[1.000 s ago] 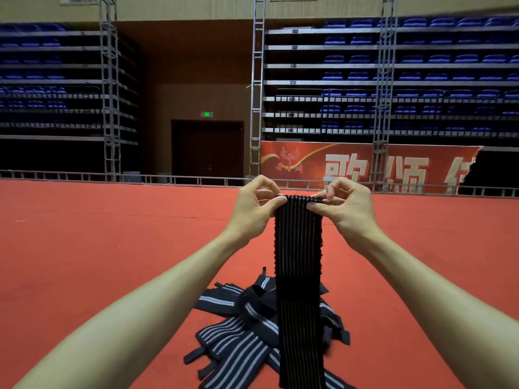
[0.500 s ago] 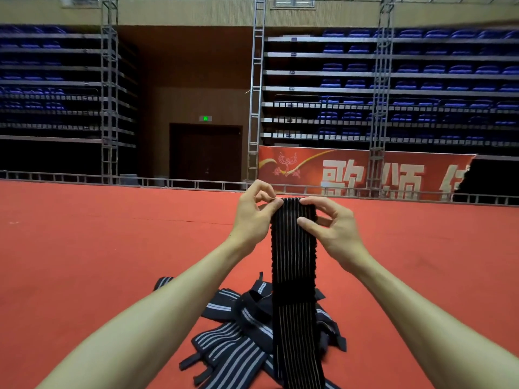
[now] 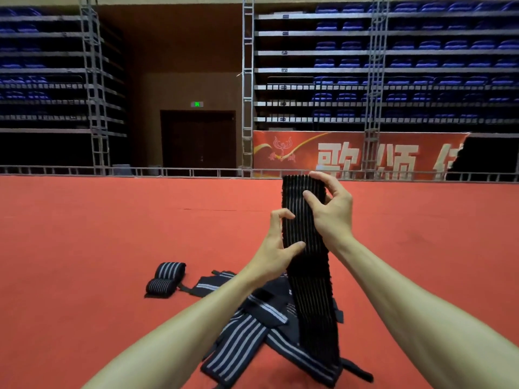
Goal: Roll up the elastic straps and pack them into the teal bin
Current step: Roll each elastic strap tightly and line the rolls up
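Head view. A long black ribbed strap [image 3: 306, 248] is held upright in the air, at about five o'clock from the centre of the view. Its lower end hangs down onto a loose pile of straps [image 3: 252, 327] on the red floor [image 3: 84, 234].

The right hand [image 3: 331, 211] grips the top end of the strap. Its thumb presses on the near face and its fingers curl over the top edge to the far side. The left hand [image 3: 276, 248] grips the strap lower down, at its nine o'clock edge, with the thumb laid across the near face and the fingers curled round the edge. Both forearms enter from the six o'clock side of the view.

The pile is made of dark flat straps with pale stripes, overlapping one another. Two rolled straps [image 3: 167, 279] lie side by side, touching, at about ten o'clock from the pile and just apart from it.

Background, at twelve o'clock: a low metal rail [image 3: 168, 172], a dark door [image 3: 198, 138] under a green sign [image 3: 197, 104], a red banner [image 3: 351, 155], metal towers [image 3: 247, 80] and tiers of blue seats [image 3: 421, 63].
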A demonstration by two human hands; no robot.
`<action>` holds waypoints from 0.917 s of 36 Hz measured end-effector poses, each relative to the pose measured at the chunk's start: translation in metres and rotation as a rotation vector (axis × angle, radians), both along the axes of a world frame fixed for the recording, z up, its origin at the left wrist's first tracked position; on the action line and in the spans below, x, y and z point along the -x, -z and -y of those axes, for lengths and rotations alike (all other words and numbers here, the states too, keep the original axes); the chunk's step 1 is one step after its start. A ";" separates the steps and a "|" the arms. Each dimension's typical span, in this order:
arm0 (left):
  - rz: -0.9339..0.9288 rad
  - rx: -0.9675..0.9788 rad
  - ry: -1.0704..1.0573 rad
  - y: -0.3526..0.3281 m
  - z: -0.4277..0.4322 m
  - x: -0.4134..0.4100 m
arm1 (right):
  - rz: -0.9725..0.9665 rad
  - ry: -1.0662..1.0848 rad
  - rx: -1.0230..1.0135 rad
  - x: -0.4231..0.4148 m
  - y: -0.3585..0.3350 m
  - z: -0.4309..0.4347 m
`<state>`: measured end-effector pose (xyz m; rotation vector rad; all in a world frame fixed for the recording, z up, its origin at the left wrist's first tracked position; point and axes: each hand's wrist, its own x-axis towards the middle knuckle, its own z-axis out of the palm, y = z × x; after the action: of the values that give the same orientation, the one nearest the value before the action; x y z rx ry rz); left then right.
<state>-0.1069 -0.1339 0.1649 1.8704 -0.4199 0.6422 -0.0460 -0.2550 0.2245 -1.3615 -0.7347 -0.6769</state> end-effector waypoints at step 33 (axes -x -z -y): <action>-0.460 -0.210 0.044 0.126 -0.055 0.053 | -0.443 0.257 -0.052 -0.041 0.136 0.078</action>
<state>-0.1602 -0.0786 0.0392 2.1270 -0.2314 0.1278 -0.0049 -0.3327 0.0890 -1.5044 -0.1891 -0.5596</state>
